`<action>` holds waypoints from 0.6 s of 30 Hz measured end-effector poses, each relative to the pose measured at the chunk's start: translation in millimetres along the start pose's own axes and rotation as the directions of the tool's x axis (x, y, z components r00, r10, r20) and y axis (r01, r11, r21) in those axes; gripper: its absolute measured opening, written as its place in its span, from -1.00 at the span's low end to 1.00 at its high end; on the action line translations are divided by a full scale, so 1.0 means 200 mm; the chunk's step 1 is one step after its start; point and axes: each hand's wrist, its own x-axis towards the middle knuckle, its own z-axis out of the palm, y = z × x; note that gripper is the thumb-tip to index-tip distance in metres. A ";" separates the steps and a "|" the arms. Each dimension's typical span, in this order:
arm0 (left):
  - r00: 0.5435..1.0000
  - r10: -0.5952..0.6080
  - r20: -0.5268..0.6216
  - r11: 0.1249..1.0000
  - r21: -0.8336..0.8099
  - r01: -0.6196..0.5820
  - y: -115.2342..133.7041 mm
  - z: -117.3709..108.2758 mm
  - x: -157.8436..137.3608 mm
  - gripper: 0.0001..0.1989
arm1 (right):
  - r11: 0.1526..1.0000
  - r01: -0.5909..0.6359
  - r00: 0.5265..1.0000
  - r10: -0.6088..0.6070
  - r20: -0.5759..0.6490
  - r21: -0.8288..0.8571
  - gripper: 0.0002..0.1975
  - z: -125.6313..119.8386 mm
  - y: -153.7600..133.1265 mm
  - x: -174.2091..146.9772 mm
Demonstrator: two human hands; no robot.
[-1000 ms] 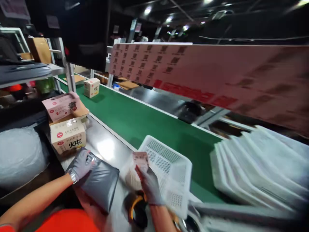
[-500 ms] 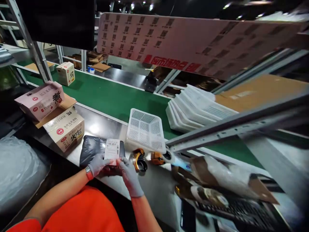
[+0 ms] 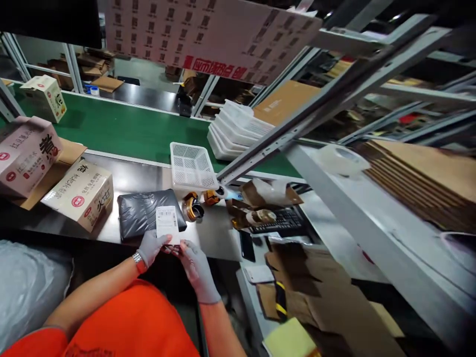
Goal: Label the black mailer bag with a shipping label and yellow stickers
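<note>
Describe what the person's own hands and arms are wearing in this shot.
Both hands wear snug grey knit gloves: the left hand and the right hand. A silver metal wristwatch with a red edge sits at the left wrist. The forearms are uncovered; a bright orange short-sleeved top covers the shoulders and chest.

Print on the white label is too small to read.

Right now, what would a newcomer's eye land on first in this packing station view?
Two gloved hands, left hand and right hand, pinch a white shipping label over the dark poly mailer at the steel counter's near edge. Behind it runs the green conveyor belt, with a white mesh basket at its near edge.
</note>
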 end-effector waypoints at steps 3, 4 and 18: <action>1.000 0.003 0.025 1.000 -0.003 -0.002 0.02 0.02 -0.01 -0.31 | 1.000 0.015 1.000 -0.015 -0.001 0.015 -0.52 0.01 0.00 -0.02; 0.999 0.006 0.034 1.000 -0.006 -0.006 0.02 0.03 -0.02 -0.29 | 0.999 0.021 1.000 -0.021 -0.006 0.029 -0.51 0.01 0.00 -0.03; 0.991 0.090 -0.096 0.963 0.262 -0.062 -0.10 0.20 -0.06 -0.33 | 0.992 0.124 0.973 -0.123 -0.197 -0.010 -0.42 -0.18 0.05 -0.08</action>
